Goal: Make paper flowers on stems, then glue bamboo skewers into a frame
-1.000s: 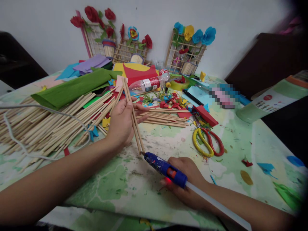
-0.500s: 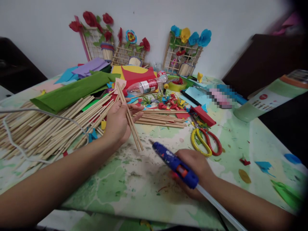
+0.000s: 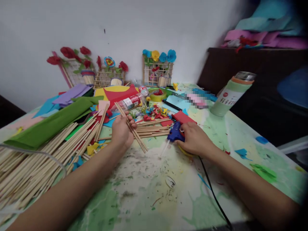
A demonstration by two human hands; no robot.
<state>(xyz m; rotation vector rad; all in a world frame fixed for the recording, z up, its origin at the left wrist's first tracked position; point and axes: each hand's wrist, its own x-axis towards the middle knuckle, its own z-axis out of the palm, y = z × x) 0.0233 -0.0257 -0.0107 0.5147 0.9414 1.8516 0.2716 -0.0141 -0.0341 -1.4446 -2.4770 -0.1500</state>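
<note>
My left hand [image 3: 121,132] is closed around a couple of thin wooden sticks [image 3: 141,142], which slant down to the right past my fingertips. To the right, my right hand [image 3: 196,138] grips a blue hot glue gun [image 3: 175,132] low over the table. A pale glue stick [image 3: 164,149] pokes out of the gun toward the lower left, and a black cord [image 3: 213,189] trails toward the front edge. Under my right hand a bit of yellow scissors handle [image 3: 186,152] shows. Between my hands lies a small row of wooden sticks [image 3: 154,131].
A large heap of wooden sticks [image 3: 45,163] covers the left side, beside green paper [image 3: 48,125]. Paper scraps [image 3: 156,111], a plastic bottle [image 3: 131,102] and tape [image 3: 157,95] lie farther back. A green flask [image 3: 228,96] stands right. Flower-topped stick lattices [image 3: 157,72] lean on the wall.
My right hand has carried the glue gun forward to beside the small stick row and turned it, so the glue stick points lower left. My left hand keeps its sticks. The camera view has shifted right.
</note>
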